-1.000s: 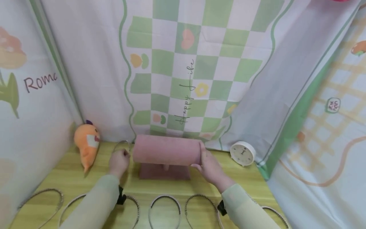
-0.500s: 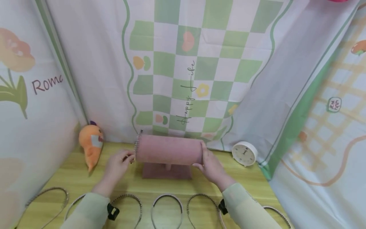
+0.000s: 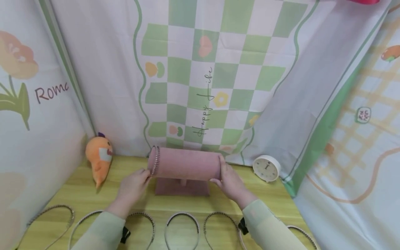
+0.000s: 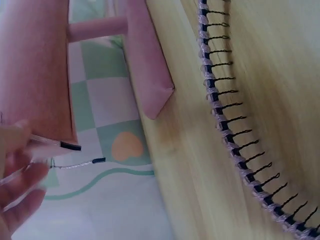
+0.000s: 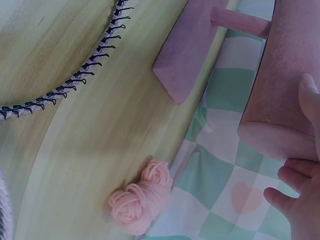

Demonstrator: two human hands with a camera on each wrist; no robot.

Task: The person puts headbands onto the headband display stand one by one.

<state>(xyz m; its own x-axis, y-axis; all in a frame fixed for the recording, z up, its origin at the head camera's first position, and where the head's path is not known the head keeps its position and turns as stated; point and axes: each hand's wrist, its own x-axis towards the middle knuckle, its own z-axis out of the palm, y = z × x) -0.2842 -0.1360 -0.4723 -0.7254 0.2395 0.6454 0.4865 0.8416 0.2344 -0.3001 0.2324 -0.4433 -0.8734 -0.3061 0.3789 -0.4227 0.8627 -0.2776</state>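
Note:
A pink plush-covered headband stand (image 3: 187, 164) has a horizontal roll on a short post and a flat base (image 3: 181, 188). A beaded-looking headband (image 3: 157, 160) arches over the roll's left end. My left hand (image 3: 131, 187) pinches the headband low at that end; in the left wrist view the black-tipped headband ends (image 4: 70, 146) show near the blurred fingers (image 4: 25, 180). My right hand (image 3: 231, 182) grips the roll's right end, thumb (image 5: 309, 92) on its side and the other fingers bent around the end face.
Several headbands, one in the middle (image 3: 182, 213), lie in a row along the table's near side. An orange plush toy (image 3: 98, 158) sits back left, a white clock (image 3: 266, 167) back right. Pink yarn (image 5: 137, 200) shows in the right wrist view. Patterned curtains (image 3: 231, 69) enclose the table.
My left hand has brought the headband from left of the stand rightward onto the roll's left end. The right hand keeps its grip on the right end.

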